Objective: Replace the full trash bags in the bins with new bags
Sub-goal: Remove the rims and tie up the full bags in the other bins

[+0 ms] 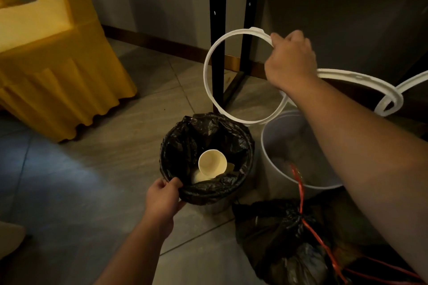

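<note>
On bag rim (209,195), left hand (162,197).

head cam, looks fwd+down, close on floor (97,183)

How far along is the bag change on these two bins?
Done: one full bag lies tied on the floor, and the white bin seems unlined. In hand: the right hand holds a ring in the air; the left hand grips the edge of a black bag, cups inside. Left: lift that bag out, line both bins, refit rings.
</note>
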Tool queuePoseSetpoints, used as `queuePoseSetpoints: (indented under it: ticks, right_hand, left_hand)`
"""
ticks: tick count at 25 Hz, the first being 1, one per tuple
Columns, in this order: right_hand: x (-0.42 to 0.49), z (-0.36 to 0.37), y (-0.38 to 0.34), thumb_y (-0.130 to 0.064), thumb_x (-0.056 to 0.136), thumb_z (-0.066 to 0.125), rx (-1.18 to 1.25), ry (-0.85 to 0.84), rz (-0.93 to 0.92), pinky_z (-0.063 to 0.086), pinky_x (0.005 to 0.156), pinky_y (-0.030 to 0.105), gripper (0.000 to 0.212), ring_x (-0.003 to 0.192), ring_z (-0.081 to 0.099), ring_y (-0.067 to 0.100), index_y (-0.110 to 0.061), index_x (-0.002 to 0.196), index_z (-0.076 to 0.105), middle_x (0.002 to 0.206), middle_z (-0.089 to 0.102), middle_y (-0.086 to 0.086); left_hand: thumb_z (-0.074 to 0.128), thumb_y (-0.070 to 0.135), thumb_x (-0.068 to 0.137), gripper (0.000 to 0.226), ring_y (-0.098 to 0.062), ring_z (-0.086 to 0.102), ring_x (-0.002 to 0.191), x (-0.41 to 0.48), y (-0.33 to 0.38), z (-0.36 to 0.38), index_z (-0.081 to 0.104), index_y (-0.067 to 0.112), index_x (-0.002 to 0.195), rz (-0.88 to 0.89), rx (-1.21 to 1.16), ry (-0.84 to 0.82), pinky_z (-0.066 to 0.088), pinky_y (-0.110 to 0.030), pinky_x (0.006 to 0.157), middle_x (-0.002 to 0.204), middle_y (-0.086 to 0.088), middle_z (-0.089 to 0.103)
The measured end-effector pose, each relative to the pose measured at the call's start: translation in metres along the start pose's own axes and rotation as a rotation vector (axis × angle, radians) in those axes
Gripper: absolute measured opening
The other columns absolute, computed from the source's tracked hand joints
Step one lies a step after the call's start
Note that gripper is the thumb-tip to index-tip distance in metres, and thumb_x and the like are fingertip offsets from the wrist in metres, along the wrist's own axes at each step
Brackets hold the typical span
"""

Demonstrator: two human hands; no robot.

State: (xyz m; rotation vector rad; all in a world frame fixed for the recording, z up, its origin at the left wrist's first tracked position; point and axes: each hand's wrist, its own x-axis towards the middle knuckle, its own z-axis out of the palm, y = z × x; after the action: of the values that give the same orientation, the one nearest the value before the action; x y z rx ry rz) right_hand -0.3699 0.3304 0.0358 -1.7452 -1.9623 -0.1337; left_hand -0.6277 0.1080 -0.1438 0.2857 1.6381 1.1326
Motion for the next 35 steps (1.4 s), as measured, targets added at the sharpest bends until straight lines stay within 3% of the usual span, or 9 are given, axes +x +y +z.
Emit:
queuePoseSetpoints:
  ticks: [7, 12, 16, 19, 21, 23, 28, 31, 35]
  right_hand:
    - [-0.036, 0.010, -0.004, -0.024, 0.100, 0.065, 0.127, 0.297, -0.173, 0.052, 0.088, 0.045, 0.027, 0.102, 0.052, 0.031, -0.019, 0.127, 0.066, 0.114, 0.054, 0.014]
    - [-0.060, 0.011, -0.014, -0.050, 0.091, 0.073, 0.130, 0.269, -0.186, 0.040, 0.086, 0.035, 0.057, 0.099, 0.051, 0.027, -0.018, 0.137, 0.058, 0.114, 0.055, 0.014]
    - [-0.105, 0.018, -0.039, -0.018, 0.088, 0.073, 0.144, 0.556, -0.553, 0.040, 0.065, 0.039, 0.014, 0.076, 0.051, 0.029, -0.012, 0.097, 0.064, 0.087, 0.057, 0.014]
    - [-0.144, 0.041, -0.054, -0.011, 0.086, 0.066, 0.226, 0.167, -0.718, 0.044, 0.057, 0.036, 0.005, 0.064, 0.056, 0.027, -0.009, 0.082, 0.067, 0.073, 0.060, 0.010]
    - [-0.147, 0.054, -0.054, -0.022, 0.096, 0.058, 0.109, -0.291, -0.350, 0.052, 0.065, 0.037, 0.013, 0.079, 0.068, 0.033, -0.012, 0.096, 0.067, 0.081, 0.066, 0.009]
    - [-0.133, 0.062, -0.044, -0.025, 0.100, 0.054, 0.091, -0.517, -0.005, 0.045, 0.063, 0.031, 0.015, 0.085, 0.068, 0.032, -0.014, 0.096, 0.064, 0.077, 0.057, 0.003]
    - [-0.093, 0.078, -0.036, -0.020, 0.093, 0.057, 0.132, -0.687, 0.261, 0.042, 0.066, 0.033, 0.013, 0.075, 0.054, 0.027, -0.009, 0.087, 0.055, 0.095, 0.062, 0.014]
    - [-0.086, 0.090, -0.038, -0.016, 0.094, 0.058, 0.094, -0.766, 0.257, 0.043, 0.076, 0.035, 0.015, 0.094, 0.061, 0.037, -0.006, 0.103, 0.064, 0.117, 0.067, 0.022]
    - [-0.085, 0.097, -0.032, -0.020, 0.095, 0.069, 0.061, -0.604, 0.233, 0.045, 0.076, 0.036, 0.028, 0.111, 0.066, 0.039, -0.005, 0.118, 0.067, 0.120, 0.069, 0.020]
  left_hand:
    - [0.069, 0.024, 0.101, 0.032, -0.027, 0.074, 0.108, -0.006, 0.001, -0.005, 0.067, -0.001, 0.121, -0.011, -0.195, 0.024, 0.059, -0.037, 0.081, 0.112, -0.015, 0.079]
    - [0.064, 0.014, 0.102, 0.015, -0.029, 0.076, 0.105, -0.012, 0.000, -0.008, 0.065, 0.005, 0.114, -0.001, -0.312, 0.147, 0.062, -0.037, 0.079, 0.112, -0.018, 0.077]
    - [0.064, 0.004, 0.098, 0.022, -0.028, 0.077, 0.103, -0.016, 0.005, -0.005, 0.059, 0.008, 0.119, -0.006, -0.399, 0.166, 0.063, -0.036, 0.074, 0.114, -0.019, 0.074]
    - [0.061, 0.000, 0.096, 0.022, -0.024, 0.080, 0.089, -0.022, 0.016, -0.002, 0.066, 0.002, 0.117, -0.013, -0.461, 0.106, 0.063, -0.031, 0.063, 0.107, -0.020, 0.079]
    - [0.059, -0.002, 0.093, 0.021, -0.020, 0.080, 0.082, -0.024, 0.025, -0.002, 0.069, 0.002, 0.111, 0.013, -0.477, 0.051, 0.062, -0.029, 0.061, 0.107, -0.017, 0.080]
    - [0.060, 0.000, 0.091, 0.026, -0.021, 0.078, 0.090, -0.027, 0.034, -0.002, 0.072, 0.005, 0.114, 0.062, -0.442, -0.023, 0.062, -0.031, 0.068, 0.113, -0.014, 0.079]
    - [0.056, 0.005, 0.096, 0.039, -0.027, 0.074, 0.110, -0.036, 0.044, -0.002, 0.072, 0.021, 0.127, 0.158, -0.286, -0.116, 0.061, -0.048, 0.094, 0.118, -0.007, 0.079]
    - [0.059, 0.002, 0.094, 0.032, -0.023, 0.076, 0.097, -0.041, 0.050, -0.002, 0.079, 0.024, 0.107, 0.218, -0.199, -0.143, 0.063, -0.043, 0.078, 0.105, -0.004, 0.080]
    - [0.060, -0.002, 0.093, 0.036, -0.017, 0.073, 0.080, -0.049, 0.052, -0.002, 0.079, 0.025, 0.078, 0.338, 0.017, -0.255, 0.060, -0.032, 0.066, 0.085, -0.003, 0.076]
